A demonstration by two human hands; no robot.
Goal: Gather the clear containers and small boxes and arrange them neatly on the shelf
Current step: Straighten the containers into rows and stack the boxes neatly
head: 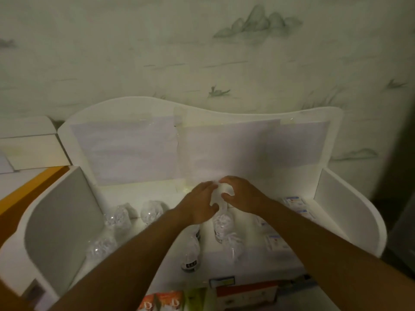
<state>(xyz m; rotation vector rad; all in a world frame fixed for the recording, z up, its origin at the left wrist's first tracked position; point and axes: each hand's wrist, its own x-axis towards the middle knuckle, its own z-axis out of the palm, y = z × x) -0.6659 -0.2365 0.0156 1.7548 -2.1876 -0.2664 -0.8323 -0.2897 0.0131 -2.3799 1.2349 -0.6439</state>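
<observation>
Shelf (139,191) rear seemingly free (containers (119,217) crowd front)

Both forearms are bare, no sleeves showing, and the left hand (200,203) and right hand (241,194) are ungloved.

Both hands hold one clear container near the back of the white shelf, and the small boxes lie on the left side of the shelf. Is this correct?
Not quite. The head view shows the small boxes on the right side of the shelf, not the left. The rest stands: the left hand and right hand hold one clear container near the back.
</observation>
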